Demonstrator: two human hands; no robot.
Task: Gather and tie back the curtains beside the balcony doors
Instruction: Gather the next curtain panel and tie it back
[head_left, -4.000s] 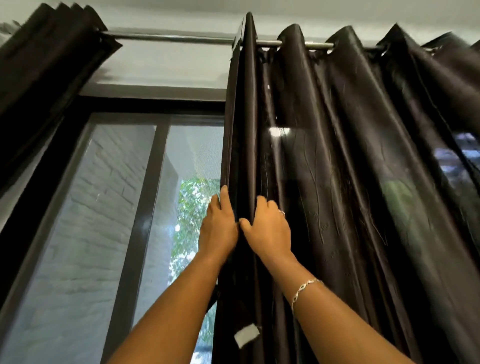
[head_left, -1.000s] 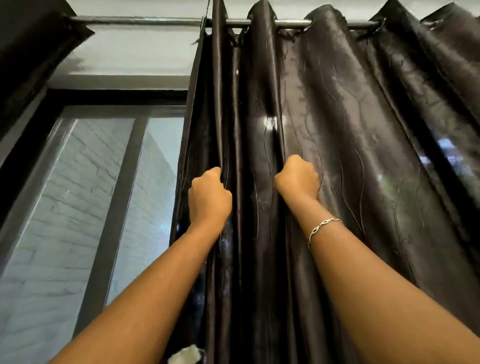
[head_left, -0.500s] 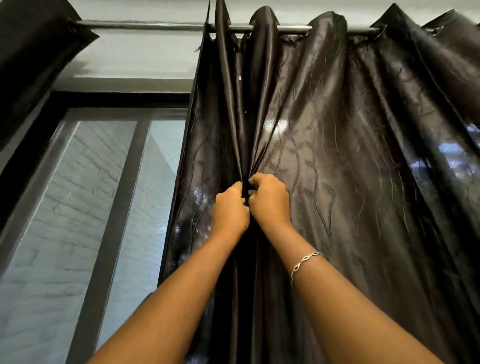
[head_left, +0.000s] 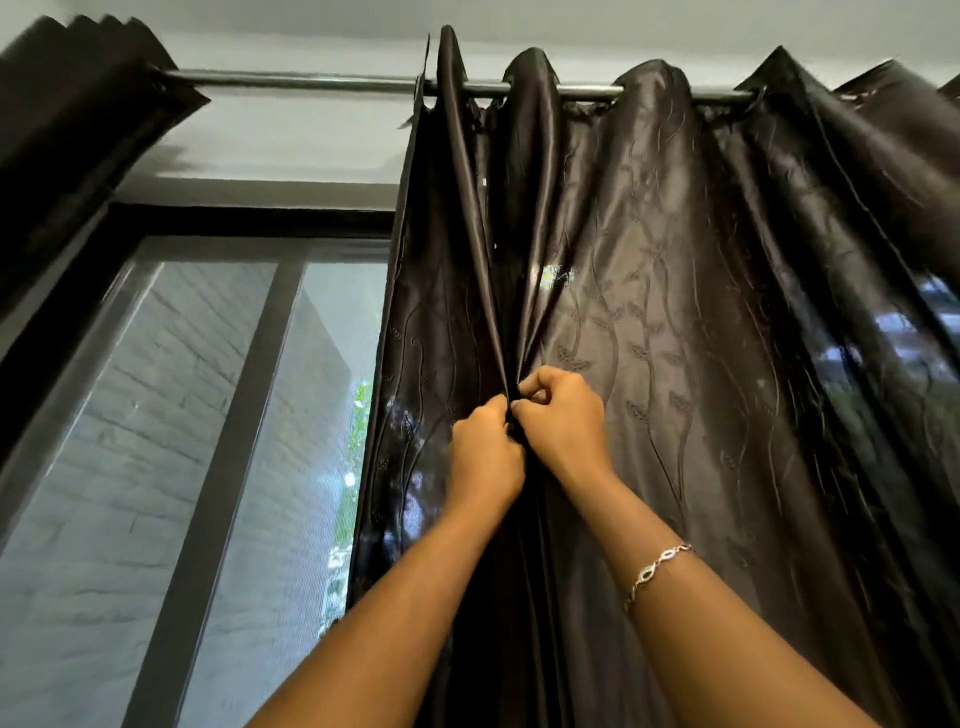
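Both the left hand (head_left: 485, 452) and right hand (head_left: 563, 415) pinch folds of the right curtain (head_left: 675, 338) together where it hangs from the rod (head_left: 291, 82); gathering looks barely begun; no tie shows.

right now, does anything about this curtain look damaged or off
Yes, slightly. On the dark curtain, at its leading top corner just under the rod, a frayed scrap sticks out sideways. Two tiny bright specks in the fold below it may be pinholes, though that is hard to tell.
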